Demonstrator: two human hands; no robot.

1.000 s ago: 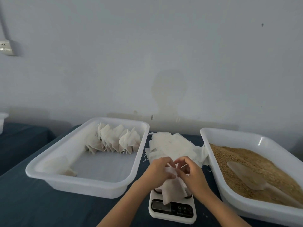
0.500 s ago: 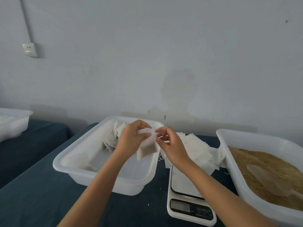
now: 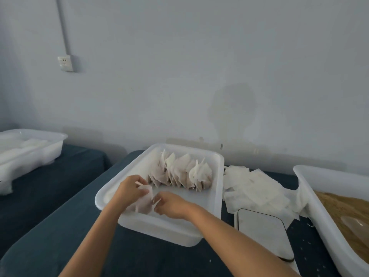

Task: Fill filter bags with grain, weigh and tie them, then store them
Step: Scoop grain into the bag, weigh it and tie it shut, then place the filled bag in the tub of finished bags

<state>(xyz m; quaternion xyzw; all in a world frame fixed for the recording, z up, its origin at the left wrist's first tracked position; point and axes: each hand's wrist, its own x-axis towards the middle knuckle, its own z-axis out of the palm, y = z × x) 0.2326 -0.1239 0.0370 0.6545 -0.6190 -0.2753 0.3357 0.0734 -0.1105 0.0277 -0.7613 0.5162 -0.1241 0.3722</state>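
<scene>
Hands (image 3: 151, 198) lowered, bag (image 3: 144, 202) upright, tied end up

No legible text anywhere.
No print or labels on the white tubs, filter bags or wall socket (image 3: 65, 63); the scale (image 3: 264, 234) shows only its blank platform, w/ display & buttons out of view at the frame's bottom edge.

At four o'clock the grain tub (image 3: 311, 198) and scale (image 3: 265, 232) ran off the frame; the right hand (image 3: 171, 204) hid its own fingertips behind the bag (image 3: 144, 202).
</scene>
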